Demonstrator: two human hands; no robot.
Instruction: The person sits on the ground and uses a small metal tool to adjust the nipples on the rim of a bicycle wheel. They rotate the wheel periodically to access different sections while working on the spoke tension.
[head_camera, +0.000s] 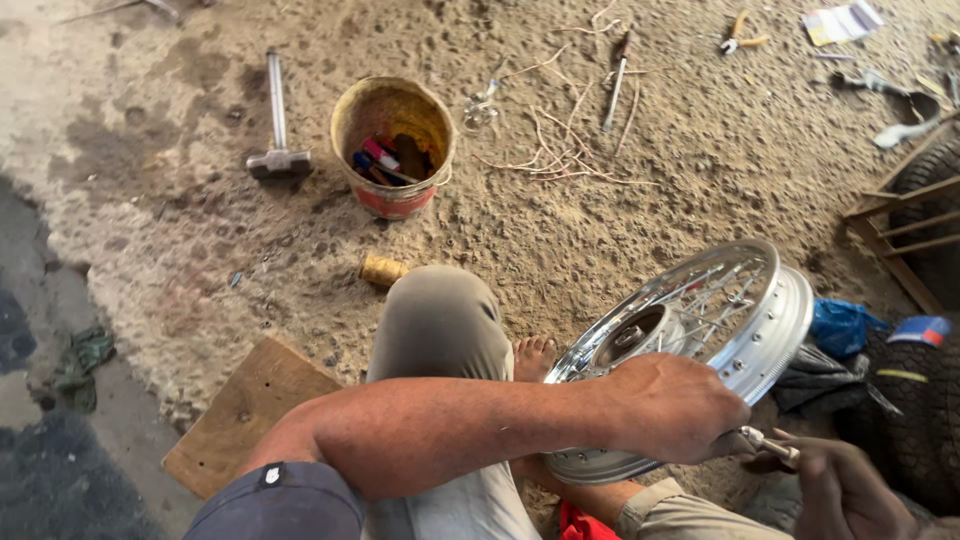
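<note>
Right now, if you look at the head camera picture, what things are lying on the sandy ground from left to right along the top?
Hammer → bucket of tools → screwdriver → pliers → paper.

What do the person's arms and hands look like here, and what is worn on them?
Both hands are bare, no gloves. The left hand ends a bare forearm with a short dark blue-grey sleeve at the shoulder. The right hand shows no sleeve, ring or watch in view.

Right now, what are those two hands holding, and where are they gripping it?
The left hand grips the spoked wheel at its rim's near edge. The right hand pinches a small metal tool by its handle.
</note>
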